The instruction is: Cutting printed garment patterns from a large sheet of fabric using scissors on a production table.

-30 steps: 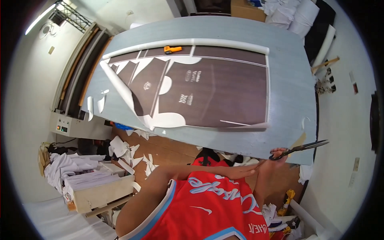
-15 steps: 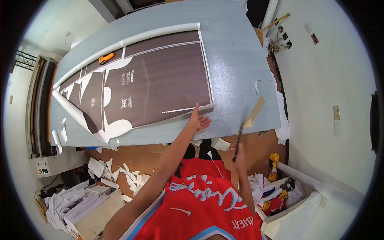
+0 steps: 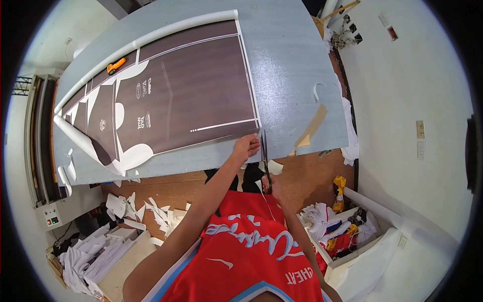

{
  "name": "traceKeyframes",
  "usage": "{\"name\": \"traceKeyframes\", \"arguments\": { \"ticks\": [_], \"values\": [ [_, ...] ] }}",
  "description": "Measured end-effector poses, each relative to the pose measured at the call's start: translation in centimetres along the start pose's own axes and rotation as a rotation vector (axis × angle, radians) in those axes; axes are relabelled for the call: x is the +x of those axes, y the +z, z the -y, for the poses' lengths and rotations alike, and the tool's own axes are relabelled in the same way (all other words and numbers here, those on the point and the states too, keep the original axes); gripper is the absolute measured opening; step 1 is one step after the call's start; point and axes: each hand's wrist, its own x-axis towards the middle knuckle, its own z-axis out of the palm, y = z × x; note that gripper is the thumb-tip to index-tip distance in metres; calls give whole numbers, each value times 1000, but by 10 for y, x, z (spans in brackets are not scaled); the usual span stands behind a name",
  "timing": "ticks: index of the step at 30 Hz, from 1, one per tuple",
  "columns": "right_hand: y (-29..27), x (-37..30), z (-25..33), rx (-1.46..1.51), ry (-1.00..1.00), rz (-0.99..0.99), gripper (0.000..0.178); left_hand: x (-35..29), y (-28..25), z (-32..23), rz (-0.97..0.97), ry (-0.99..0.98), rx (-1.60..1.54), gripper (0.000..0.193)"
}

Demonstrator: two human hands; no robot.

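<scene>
A large printed sheet (image 3: 201,85) with dark brown panels and white margins lies on the blue-grey table (image 3: 284,65), its far edge rolled up. My left hand (image 3: 247,147) is at the near right corner of the sheet, fingers closed on its edge. In my right hand (image 3: 269,182) I hold long dark scissors (image 3: 265,160) by the handles. Their blades point away from me and reach that same corner, just right of my left fingers. Whether the blades touch the sheet I cannot tell.
An orange-yellow tool (image 3: 116,66) rests on the sheet's far left part. A tan strip (image 3: 313,126) and a curled white scrap (image 3: 317,91) lie on the table's right. Below are floor scraps (image 3: 161,214) and boxes of cloth at left and right (image 3: 347,236).
My left hand has gone from open, fingers spread, to closed on the sheet's corner. The scissors have swung leftward to that corner. The whole view has shifted slightly.
</scene>
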Motion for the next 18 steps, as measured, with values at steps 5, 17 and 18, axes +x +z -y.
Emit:
{"name": "traceKeyframes", "arguments": {
  "ticks": [5,17,18],
  "values": [
    [-1,12,1,-51,-13,-57,39,-10,15,-11,57,-24,10,43],
    [-15,15,-8,-235,-44,-108,42,-7,36,-49,61,-26,-214,95],
    [-16,14,-11,-237,-36,-100,42,-11,37,-49,15,-38,-283,96]
  ]
}}
